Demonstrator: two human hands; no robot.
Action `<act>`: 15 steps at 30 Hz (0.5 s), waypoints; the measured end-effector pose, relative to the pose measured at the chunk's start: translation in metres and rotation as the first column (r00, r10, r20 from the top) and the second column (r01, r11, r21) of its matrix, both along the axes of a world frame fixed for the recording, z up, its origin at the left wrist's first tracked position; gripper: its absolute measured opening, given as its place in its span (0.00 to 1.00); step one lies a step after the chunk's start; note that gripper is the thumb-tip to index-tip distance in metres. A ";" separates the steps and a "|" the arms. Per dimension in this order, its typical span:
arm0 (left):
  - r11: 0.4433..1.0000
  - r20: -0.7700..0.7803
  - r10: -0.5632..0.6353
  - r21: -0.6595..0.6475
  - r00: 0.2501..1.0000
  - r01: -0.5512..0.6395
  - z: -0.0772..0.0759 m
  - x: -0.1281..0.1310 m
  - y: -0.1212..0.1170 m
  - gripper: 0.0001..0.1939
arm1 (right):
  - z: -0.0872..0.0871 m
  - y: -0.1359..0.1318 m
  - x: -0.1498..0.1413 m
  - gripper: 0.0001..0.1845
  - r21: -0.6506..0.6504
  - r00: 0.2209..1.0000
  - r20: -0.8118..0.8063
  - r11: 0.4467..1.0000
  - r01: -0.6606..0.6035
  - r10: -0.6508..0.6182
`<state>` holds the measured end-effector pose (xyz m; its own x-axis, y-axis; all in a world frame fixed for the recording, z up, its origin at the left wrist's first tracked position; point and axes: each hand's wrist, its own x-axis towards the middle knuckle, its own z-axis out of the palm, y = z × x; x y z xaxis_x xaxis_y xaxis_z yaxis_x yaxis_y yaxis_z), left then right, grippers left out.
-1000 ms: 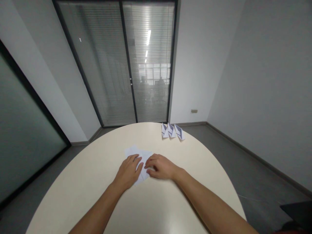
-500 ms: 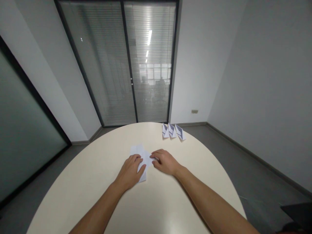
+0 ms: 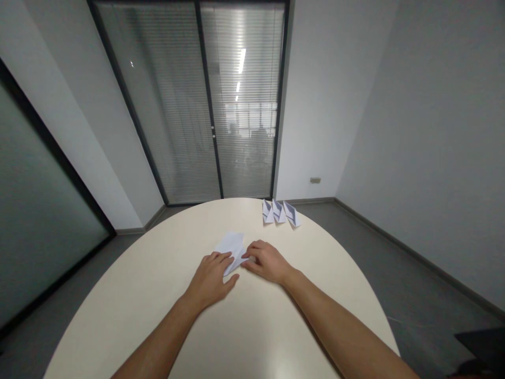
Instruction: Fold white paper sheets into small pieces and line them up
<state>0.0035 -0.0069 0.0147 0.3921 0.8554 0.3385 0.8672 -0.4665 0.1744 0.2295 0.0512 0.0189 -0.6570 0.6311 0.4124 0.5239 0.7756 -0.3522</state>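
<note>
A white folded sheet of paper (image 3: 231,241) lies on the pale round table (image 3: 240,326), between my hands. My left hand (image 3: 213,273) rests on the paper's left and lower part with its fingers stretched out and the thumb apart. At the paper's right corner, my right hand (image 3: 266,260) pinches the edge between thumb and fingers. The fingers of the left hand hide part of the lower folds.
Three folded paper pieces (image 3: 278,212) stand in a row near the table's far right edge. Behind the table is a glass partition with blinds (image 3: 244,158). A dark object (image 3: 481,342) shows at the lower right.
The paper has turned; its far part now points up and right, and its lower end no longer shows below my left hand. My right hand has closed on the right corner.
</note>
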 end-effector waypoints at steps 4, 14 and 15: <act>0.999 0.035 -0.038 0.022 0.999 0.037 -0.003 -0.001 0.003 0.15 | 0.003 -0.001 0.000 0.11 0.004 1.000 -0.004 1.000 0.006 -0.006; 0.991 0.194 -0.100 -0.065 0.976 0.114 0.004 0.001 0.001 0.11 | -0.007 0.003 0.001 0.20 -0.016 0.999 0.052 1.000 0.004 -0.003; 0.992 0.194 -0.099 -0.064 0.976 0.113 0.004 0.001 0.001 0.11 | -0.007 0.003 0.001 0.18 -0.029 0.997 0.063 0.999 0.036 -0.035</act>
<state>0.0049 -0.0058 0.0183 0.4164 0.8380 0.3528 0.7610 -0.5335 0.3691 0.2305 0.0539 0.0116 -0.6580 0.6659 0.3517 0.5728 0.7457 -0.3404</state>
